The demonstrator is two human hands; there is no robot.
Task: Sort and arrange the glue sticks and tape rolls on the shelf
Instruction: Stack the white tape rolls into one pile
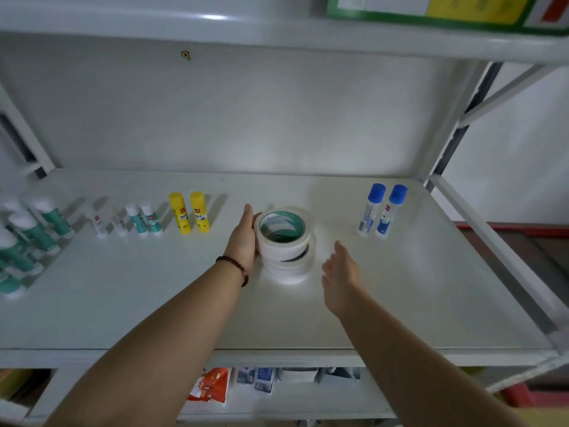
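A stack of white tape rolls (288, 252) stands mid-shelf on the white shelf board (431, 303); the top roll sits slightly askew. My left hand (244, 238) presses flat against the stack's left side, wearing a dark bead bracelet. My right hand (340, 272) hovers open just right of the stack, not touching it. Two yellow glue sticks (189, 216) stand upright to the left. Two blue-capped glue bottles (381, 211) stand at the right. Small white and teal glue sticks (143, 218) stand in a row further left.
Several larger teal glue sticks (34, 235) crowd the far left edge. A green and yellow box (446, 10) rests on the shelf above. Packaged goods (212, 385) lie on the shelf below. Metal uprights (455, 124) frame the right side.
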